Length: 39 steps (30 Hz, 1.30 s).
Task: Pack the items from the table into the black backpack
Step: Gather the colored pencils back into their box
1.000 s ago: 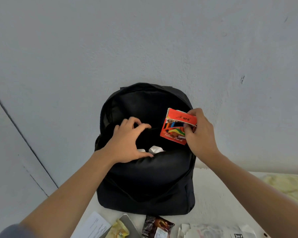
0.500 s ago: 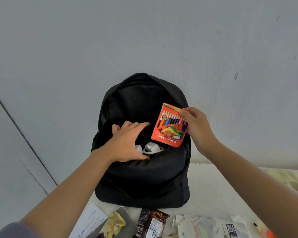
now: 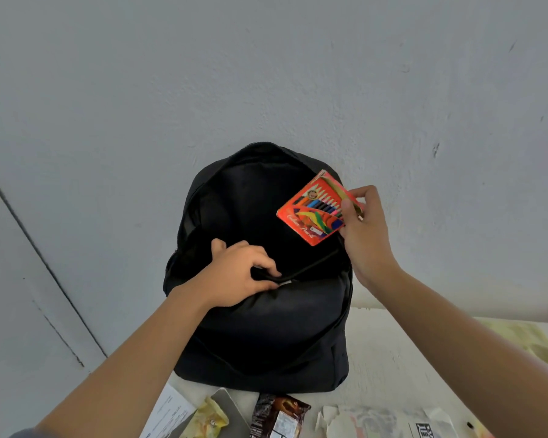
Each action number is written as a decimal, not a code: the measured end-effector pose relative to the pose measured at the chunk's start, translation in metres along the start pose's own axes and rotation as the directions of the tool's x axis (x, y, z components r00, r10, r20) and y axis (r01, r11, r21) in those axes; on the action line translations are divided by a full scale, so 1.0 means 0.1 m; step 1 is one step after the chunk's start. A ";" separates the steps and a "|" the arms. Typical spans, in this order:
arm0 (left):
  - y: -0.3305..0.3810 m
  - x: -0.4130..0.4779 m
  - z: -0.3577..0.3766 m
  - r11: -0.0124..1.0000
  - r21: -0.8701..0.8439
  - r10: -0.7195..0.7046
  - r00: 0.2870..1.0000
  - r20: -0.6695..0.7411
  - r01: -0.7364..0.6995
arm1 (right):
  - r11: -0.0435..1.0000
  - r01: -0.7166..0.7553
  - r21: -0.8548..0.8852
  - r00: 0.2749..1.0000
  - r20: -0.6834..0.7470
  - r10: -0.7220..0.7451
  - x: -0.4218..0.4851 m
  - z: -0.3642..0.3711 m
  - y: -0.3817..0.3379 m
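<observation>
The black backpack [image 3: 266,336] stands upright on the table against the wall, its main compartment unzipped. My left hand [image 3: 238,273] grips the front edge of the opening. My right hand [image 3: 364,229] pinches a red box of colour pencils [image 3: 317,210] by its right side, holding it tilted above the right part of the opening. The box's printed face points toward me. Only a sliver of something white shows inside the bag, by my left fingers.
Along the table's near edge lie a white paper [image 3: 168,412], a yellow packet [image 3: 206,422], a dark snack wrapper [image 3: 279,412] and a clear plastic pack [image 3: 383,422]. A pale yellow cloth [image 3: 525,339] lies at the right. The grey wall stands close behind the bag.
My right hand lifted the pencil box up and to the right and turned its face toward me. My left hand closed its fingers on the bag's front edge, hiding the white items inside.
</observation>
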<state>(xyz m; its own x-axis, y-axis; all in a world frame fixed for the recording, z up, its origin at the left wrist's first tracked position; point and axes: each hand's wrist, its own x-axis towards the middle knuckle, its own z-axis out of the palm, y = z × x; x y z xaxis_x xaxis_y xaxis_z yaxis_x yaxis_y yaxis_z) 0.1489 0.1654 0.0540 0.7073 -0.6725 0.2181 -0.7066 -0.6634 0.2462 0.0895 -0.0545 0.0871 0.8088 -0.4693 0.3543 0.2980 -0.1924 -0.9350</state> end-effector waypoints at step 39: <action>-0.55 -0.39 -0.17 0.956 -0.225 -0.255 0.914 -0.317 0.189 | 0.787 0.307 -0.534 0.899 0.435 -0.056 0.19 1.36 0.35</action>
<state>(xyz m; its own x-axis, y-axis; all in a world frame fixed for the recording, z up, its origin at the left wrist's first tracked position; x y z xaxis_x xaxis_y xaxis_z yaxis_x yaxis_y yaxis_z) 0.1606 0.2330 0.0481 0.8332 -0.3410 0.4353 -0.5369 -0.6874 0.4891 0.1841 0.0471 0.0594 0.9308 -0.0360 0.3637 0.2126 -0.7562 -0.6189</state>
